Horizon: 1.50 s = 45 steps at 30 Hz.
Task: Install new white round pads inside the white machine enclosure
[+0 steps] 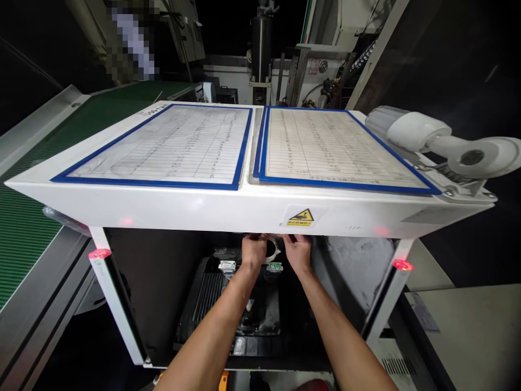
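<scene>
Beside a green conveyor belt [28, 233], a white machine hood [228, 209] carries two blue-framed record sheets and spans a dim recess, with a red-lit post at each side. Within that recess, up close under the hood's front edge, we have both hands at a pale ring [277, 253], which sits above a black fixture [211, 293], just behind two small labelled blocks.

Our left hand [254, 253] is curled at the ring's left side, overlapping it, and looks as if it may have hold of the rim; our right hand [298, 253] is just to the right, thumb and fingers bent together and raised to the hood's edge. Both sets of fingertips are partly hidden, so we cannot tell how tightly either closes or what lies between them.

We judge the ring to be light and stiff, perhaps brittle where its wall is thin, and its smooth-looking surface could slip under dusty fingers. Its outer rim, taken at opposite sides with even, gentle pressure, seems our best hold; pinching one side alone could tilt it.
</scene>
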### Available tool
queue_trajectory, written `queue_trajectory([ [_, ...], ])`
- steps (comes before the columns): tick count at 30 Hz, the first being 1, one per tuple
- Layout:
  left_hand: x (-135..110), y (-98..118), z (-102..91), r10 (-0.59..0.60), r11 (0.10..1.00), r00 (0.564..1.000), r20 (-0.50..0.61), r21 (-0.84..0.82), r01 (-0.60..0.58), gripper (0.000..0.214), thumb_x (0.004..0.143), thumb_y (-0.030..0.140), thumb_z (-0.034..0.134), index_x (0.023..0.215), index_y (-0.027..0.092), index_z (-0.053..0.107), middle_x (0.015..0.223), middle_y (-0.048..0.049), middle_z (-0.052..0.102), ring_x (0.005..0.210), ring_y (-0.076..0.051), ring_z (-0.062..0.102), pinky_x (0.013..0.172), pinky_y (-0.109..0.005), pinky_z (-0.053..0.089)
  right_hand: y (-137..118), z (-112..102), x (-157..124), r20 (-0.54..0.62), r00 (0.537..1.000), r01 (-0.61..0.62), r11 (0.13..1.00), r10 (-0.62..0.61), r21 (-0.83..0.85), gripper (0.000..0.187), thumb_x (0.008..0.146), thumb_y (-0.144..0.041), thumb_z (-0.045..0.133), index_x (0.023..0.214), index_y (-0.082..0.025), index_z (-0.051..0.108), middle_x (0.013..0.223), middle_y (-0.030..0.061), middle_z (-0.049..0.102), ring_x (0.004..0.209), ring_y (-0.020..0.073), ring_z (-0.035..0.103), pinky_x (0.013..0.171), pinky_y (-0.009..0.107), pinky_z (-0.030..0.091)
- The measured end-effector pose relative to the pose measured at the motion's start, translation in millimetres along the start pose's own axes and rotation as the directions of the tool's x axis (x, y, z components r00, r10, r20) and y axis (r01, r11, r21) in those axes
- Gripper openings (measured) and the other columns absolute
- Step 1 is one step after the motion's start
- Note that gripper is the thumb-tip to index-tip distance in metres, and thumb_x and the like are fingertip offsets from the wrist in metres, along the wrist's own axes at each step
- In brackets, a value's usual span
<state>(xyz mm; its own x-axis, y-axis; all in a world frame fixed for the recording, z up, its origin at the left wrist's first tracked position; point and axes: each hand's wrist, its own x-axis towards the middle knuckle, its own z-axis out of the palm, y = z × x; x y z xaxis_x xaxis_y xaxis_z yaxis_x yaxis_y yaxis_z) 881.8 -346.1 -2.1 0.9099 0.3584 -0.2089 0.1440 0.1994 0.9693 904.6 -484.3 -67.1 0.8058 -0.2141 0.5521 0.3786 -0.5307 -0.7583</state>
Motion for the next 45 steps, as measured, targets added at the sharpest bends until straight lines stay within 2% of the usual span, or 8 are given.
queue_trajectory([
  [9, -10, -3, -2.3, 0.003, 0.997, 0.999, 0.041, -0.081, 0.000, 0.027, 0.071, 0.033, 0.072, 0.090, 0.013, 0.075, 0.101, -0.0143, 0.076, 0.100, -0.027, 0.069, 0.099, -0.039, 0.046, 2, -16, 3, 0.037, 0.993, -0.115, 0.993, 0.114, 0.015, 0.041, 0.089, -0.055, 0.059, 0.100, -0.017, 0.069, 0.091, 0.0109, 0.073, 0.074, 0.0231, 0.069, 0.076, 0.037, 0.060],
  [20, -7, 0, 3.9, -0.011, 0.995, 1.000, 0.001, -0.100, 0.011, 0.025, 0.069, 0.021, 0.067, 0.092, 0.013, 0.071, 0.102, -0.0139, 0.075, 0.096, -0.025, 0.069, 0.098, -0.039, 0.049, -24, -32, 5, 0.226, 0.972, -0.063, 0.997, 0.071, -0.044, 0.030, 0.088, -0.045, 0.065, 0.103, -0.020, 0.073, 0.095, 0.0081, 0.074, 0.088, 0.0230, 0.071, 0.082, 0.033, 0.059],
  [24, -59, 25, -12.6, 0.059, 0.998, 0.996, -0.074, 0.006, -0.059, 0.021, 0.070, 0.021, 0.073, 0.090, 0.015, 0.073, 0.103, -0.0136, 0.074, 0.106, -0.029, 0.066, 0.104, -0.039, 0.044, -71, -34, -6, 0.281, 0.960, -0.016, 1.000, 0.011, 0.018, 0.036, 0.088, -0.049, 0.068, 0.108, -0.020, 0.072, 0.095, 0.0091, 0.073, 0.092, 0.0236, 0.070, 0.082, 0.032, 0.060],
  [27, -120, 40, -29.8, 0.211, 0.975, 0.961, -0.180, 0.110, -0.194, 0.035, 0.084, 0.041, 0.067, 0.114, 0.025, 0.070, 0.117, -0.0078, 0.071, 0.109, -0.025, 0.064, 0.098, -0.034, 0.047, -109, -40, -31, 0.353, 0.935, -0.004, 0.995, -0.032, 0.099, 0.040, 0.088, -0.051, 0.069, 0.113, -0.020, 0.071, 0.097, 0.0100, 0.072, 0.093, 0.0240, 0.069, 0.081, 0.032, 0.060],
  [30, -158, 46, -46.4, 0.066, 0.996, 0.987, -0.148, 0.070, -0.056, 0.045, 0.087, 0.059, 0.059, 0.110, 0.021, 0.069, 0.099, -0.0084, 0.071, 0.092, -0.023, 0.064, 0.083, -0.031, 0.051, -142, -63, -64, 0.418, 0.907, -0.022, 0.984, -0.055, 0.178, 0.043, 0.089, -0.049, 0.068, 0.121, -0.020, 0.067, 0.103, 0.0109, 0.070, 0.094, 0.0239, 0.069, 0.078, 0.030, 0.061],
  [35, -161, 50, -77.4, -0.087, 0.987, 0.996, -0.003, -0.133, 0.086, 0.048, 0.083, 0.062, 0.063, 0.109, 0.021, 0.066, 0.098, -0.0038, 0.065, 0.092, -0.018, 0.057, 0.082, -0.025, 0.046, -179, -105, -82, 0.546, 0.822, -0.041, 0.940, -0.162, 0.340, 0.033, 0.099, -0.030, 0.055, 0.131, -0.028, 0.058, 0.124, 0.0087, 0.061, 0.105, 0.0194, 0.065, 0.079, 0.025, 0.060],
  [41, -156, 59, -95.7, -0.115, 0.977, 0.993, -0.018, -0.185, 0.110, 0.038, 0.081, 0.055, 0.067, 0.098, 0.021, 0.067, 0.096, -0.0030, 0.065, 0.093, -0.018, 0.057, 0.086, -0.027, 0.045, -185, -109, -59, 0.613, 0.574, 0.366, 0.839, -0.543, 0.401, 0.041, 0.092, -0.007, 0.049, 0.129, -0.022, 0.058, 0.145, 0.0095, 0.046, 0.127, 0.0218, 0.052, 0.105, 0.035, 0.051],
  [45, -155, 69, -108.5, 0.103, 0.994, 0.994, 0.032, 0.041, -0.104, 0.041, 0.089, 0.056, 0.057, 0.107, 0.022, 0.071, 0.121, -0.0100, 0.066, 0.116, -0.024, 0.058, 0.102, -0.034, 0.043, -178, -95, -43, 0.535, 0.577, 0.476, 0.787, -0.617, 0.393, 0.033, 0.096, -0.002, 0.047, 0.118, -0.022, 0.062, 0.125, 0.0064, 0.062, 0.115, 0.0178, 0.060, 0.098, 0.034, 0.054],
])
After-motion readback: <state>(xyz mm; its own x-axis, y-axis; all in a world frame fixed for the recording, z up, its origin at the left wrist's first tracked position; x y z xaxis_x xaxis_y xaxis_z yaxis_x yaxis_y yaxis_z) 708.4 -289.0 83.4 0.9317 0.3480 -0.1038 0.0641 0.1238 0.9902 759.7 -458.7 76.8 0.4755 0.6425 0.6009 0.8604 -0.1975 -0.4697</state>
